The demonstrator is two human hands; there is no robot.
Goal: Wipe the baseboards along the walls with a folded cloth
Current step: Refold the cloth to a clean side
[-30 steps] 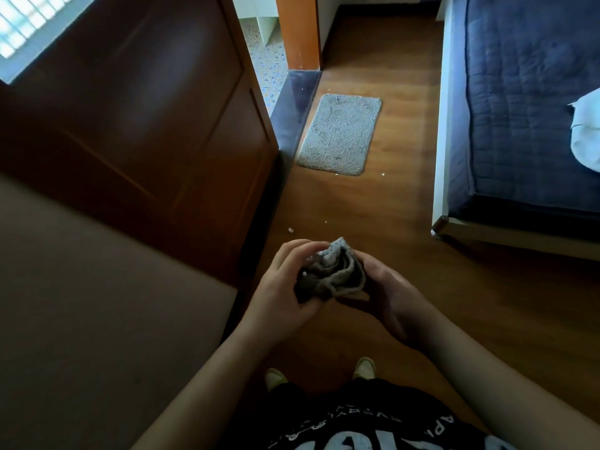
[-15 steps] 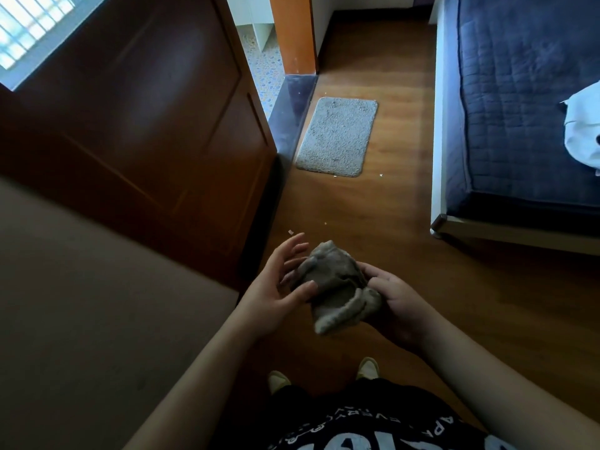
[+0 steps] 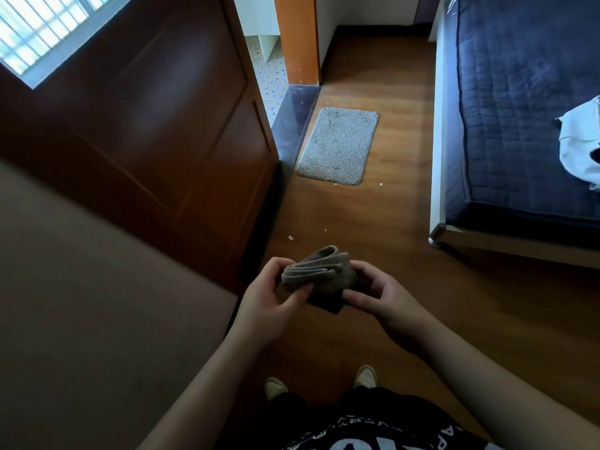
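A grey-brown cloth (image 3: pixel 319 271), folded into several layers, is held at waist height above the wooden floor. My left hand (image 3: pixel 271 300) grips its left end, thumb on the near side and fingers curled behind. My right hand (image 3: pixel 378 298) holds its right end, thumb pressing the lower corner. A dark baseboard (image 3: pixel 373 29) runs along the far wall. The base of the left wall lies in deep shadow below the door.
A dark brown door (image 3: pixel 156 125) stands open on the left, with a plain wall (image 3: pixel 81 303) nearer me. A grey mat (image 3: pixel 339 146) lies by the doorway threshold (image 3: pixel 293 120). A bed (image 3: pixel 519 108) with a blue quilt fills the right. Small crumbs dot the floor.
The cloth went from a loose bundle to a flatter layered fold. My left hand, open half a second ago, now grips its left end.
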